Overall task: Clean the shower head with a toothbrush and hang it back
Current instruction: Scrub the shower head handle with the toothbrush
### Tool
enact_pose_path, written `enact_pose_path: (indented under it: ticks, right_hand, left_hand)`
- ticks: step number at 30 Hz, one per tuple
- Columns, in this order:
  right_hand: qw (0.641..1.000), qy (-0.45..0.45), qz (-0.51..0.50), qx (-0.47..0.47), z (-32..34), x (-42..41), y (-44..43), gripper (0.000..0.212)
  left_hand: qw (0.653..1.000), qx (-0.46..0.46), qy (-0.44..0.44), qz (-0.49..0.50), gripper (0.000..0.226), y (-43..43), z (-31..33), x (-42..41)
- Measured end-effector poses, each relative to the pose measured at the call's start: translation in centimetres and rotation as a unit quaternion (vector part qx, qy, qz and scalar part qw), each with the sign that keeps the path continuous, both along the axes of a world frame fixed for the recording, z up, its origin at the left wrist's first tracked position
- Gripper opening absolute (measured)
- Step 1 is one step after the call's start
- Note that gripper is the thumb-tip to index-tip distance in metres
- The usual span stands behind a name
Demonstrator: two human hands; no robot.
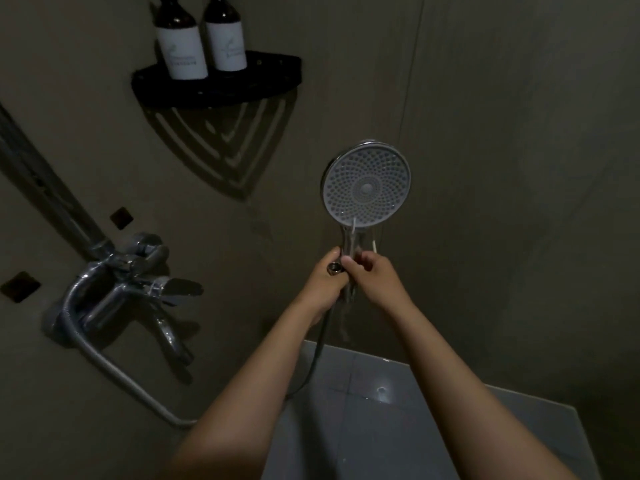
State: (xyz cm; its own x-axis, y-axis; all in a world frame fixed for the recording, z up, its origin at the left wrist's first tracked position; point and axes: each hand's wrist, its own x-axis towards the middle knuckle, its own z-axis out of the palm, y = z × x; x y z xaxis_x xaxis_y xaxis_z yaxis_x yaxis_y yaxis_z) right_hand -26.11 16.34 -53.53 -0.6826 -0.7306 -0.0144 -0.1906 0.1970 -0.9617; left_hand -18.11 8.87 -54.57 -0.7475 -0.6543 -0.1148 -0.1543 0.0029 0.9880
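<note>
A round chrome shower head (367, 183) with a grey nozzle face points toward me in front of the dark wall. My left hand (327, 284) grips its handle from the left. My right hand (379, 277) curls round the same handle from the right, fingers touching the left hand. A thin white toothbrush (353, 232) sticks up from the right hand's fingers to the lower edge of the nozzle face; its bristles are too small to make out. The dark hose (317, 362) hangs down from the handle.
The chrome mixer tap (131, 271) and its riser pipe are on the wall at the left, with the hose looping below. A black corner shelf (214, 90) above holds two dark bottles (180, 39). Grey tiled floor (381, 420) lies below my arms.
</note>
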Motion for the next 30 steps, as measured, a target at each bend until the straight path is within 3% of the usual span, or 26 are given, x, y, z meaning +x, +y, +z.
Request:
enact_pose_path:
  ticks: [5, 11, 15, 19, 24, 27, 30]
  right_hand:
    - [0.999, 0.026, -0.020, 0.011, 0.3, -3.1, 5.2, 0.024]
    - [0.999, 0.023, -0.043, 0.007, 0.8, -6.9, 13.8, 0.015]
    - [0.998, 0.035, -0.051, 0.009, 1.3, -8.7, 20.2, 0.007]
    - [0.997, 0.042, -0.060, 0.023, 1.3, -9.4, 26.1, 0.022]
    - [0.997, 0.024, -0.071, 0.032, 0.7, -8.8, 32.2, 0.020]
    - [0.996, 0.018, -0.081, 0.044, 0.2, -8.2, 34.5, 0.021]
    - [0.995, 0.006, -0.096, 0.035, 0.0, -7.1, 36.4, 0.013]
  left_hand:
    - [1.000, -0.006, 0.014, -0.024, 0.036, 5.4, 1.0, -2.8]
    - [0.998, -0.005, 0.027, -0.052, 0.034, 14.4, 2.2, -6.5]
    - [0.998, 0.015, 0.012, -0.051, 0.047, 21.3, 2.7, -8.4]
    - [0.998, 0.009, 0.016, -0.068, 0.049, 27.2, 2.7, -9.1]
    - [0.998, 0.010, -0.013, -0.068, 0.059, 32.2, 1.2, -9.1]
    - [0.995, 0.018, -0.001, -0.094, 0.040, 34.5, 0.7, -8.4]
    - [0.993, 0.024, 0.017, -0.117, 0.038, 36.2, 0.4, -7.7]
